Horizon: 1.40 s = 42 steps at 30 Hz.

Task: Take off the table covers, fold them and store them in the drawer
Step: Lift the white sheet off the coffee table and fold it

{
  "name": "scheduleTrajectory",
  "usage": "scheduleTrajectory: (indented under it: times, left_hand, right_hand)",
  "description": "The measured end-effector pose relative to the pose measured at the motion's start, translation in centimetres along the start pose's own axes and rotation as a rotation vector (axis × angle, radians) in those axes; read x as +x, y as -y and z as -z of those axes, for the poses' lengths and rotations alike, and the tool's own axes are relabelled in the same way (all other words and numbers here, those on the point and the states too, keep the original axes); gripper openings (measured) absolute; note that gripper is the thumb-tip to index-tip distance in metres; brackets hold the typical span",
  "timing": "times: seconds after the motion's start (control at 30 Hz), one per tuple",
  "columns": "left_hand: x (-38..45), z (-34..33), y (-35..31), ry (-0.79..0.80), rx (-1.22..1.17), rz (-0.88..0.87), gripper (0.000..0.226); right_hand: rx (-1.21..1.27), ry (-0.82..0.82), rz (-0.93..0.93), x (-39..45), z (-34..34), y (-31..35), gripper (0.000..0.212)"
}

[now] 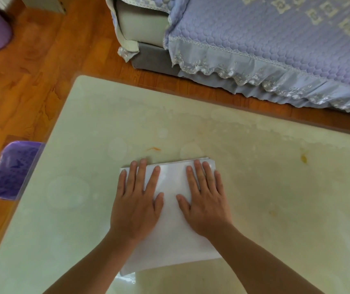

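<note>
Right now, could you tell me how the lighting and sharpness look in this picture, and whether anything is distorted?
Head view: soft, even daylight with barely any shadow under the left hand or right hand; the folded cover is nearly washed out white; the table shows faint sheen; wide-angle bending tilts the sofa; the purple bin looks soft at the edge.

Left hand [134, 205] and right hand [205, 201] press flat on folded table cover [171, 236].

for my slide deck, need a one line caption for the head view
Both hands, left and right, press flat on a folded white table cover on the pale table.
</note>
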<state>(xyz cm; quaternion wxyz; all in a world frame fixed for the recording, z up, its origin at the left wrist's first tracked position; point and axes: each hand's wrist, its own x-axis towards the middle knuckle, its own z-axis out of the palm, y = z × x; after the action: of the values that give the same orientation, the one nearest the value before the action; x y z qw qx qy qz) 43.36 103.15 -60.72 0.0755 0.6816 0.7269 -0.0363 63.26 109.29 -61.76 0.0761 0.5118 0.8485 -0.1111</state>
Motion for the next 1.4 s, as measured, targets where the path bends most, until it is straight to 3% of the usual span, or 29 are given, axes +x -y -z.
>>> scheduleTrajectory:
  times: [0.13, 0.4, 0.6, 0.73, 0.87, 0.97, 1.1, 1.17, 1.23, 1.3, 1.37, 1.4]
  left_hand:
    - [-2.7, -0.1, -0.2, -0.028, -0.017, -0.138, 0.069]
    - [-2.7, -1.2, -0.3, 0.048, -0.077, -0.059, 0.068]
    - [-2.7, -1.3, -0.4, 0.055, -0.065, -0.062, 0.067]
    - [-2.8, -1.6, -0.2, 0.007, -0.087, -0.06, 0.069]
    - [-3.1, -2.1, 0.5, -0.036, -0.139, -0.065, 0.072]
    - [-2.9, -2.0, 0.3, 0.019, -0.121, -0.045, 0.074]
    - [-1.4, 0.2, 1.5, -0.059, -0.16, -0.085, 0.055]
    - [0.9, 0.8, 4.2, -0.133, -0.124, -0.101, 0.04]
    - [3.0, 0.8, 6.8, -0.116, -0.061, -0.097, 0.045]
    - [3.9, 0.5, 7.9, -0.049, 0.003, -0.152, 0.06]
    - [4.0, 1.0, 7.2, 0.002, 0.053, -0.22, 0.058]
    - [4.1, 1.6, 6.6, 0.052, 0.024, -0.19, 0.057]
  right_hand:
    - [0.007, -0.001, -0.001, 0.2, -0.1, -0.1, 0.078]
    - [-0.042, 0.032, -0.011, 0.2, 0.2, 0.1, 0.077]
    - [0.054, -0.065, -0.036, -0.8, 1.5, 4.7, 0.066]
    - [0.031, -0.032, -0.154, 0.3, -0.7, 3.0, 0.07]
    - [0.037, -0.018, -0.107, 0.1, -1.1, 2.9, 0.073]
    - [0.046, 0.034, -0.11, 0.6, -0.4, 3.0, 0.074]
    - [0.064, 0.127, -0.093, 0.8, 1.1, 2.6, 0.075]
    - [0.063, 0.065, -0.023, 2.1, 2.9, 1.3, 0.064]
    - [0.045, 0.003, 0.058, 4.3, 4.2, -0.9, 0.048]
    - [0.014, 0.062, 0.084, 6.7, 5.7, -2.5, 0.058]
    - [0.045, 0.221, 0.082, 8.3, 6.1, -3.3, 0.077]
    - [0.059, 0.276, 0.093, 8.5, 6.1, -3.2, 0.075]
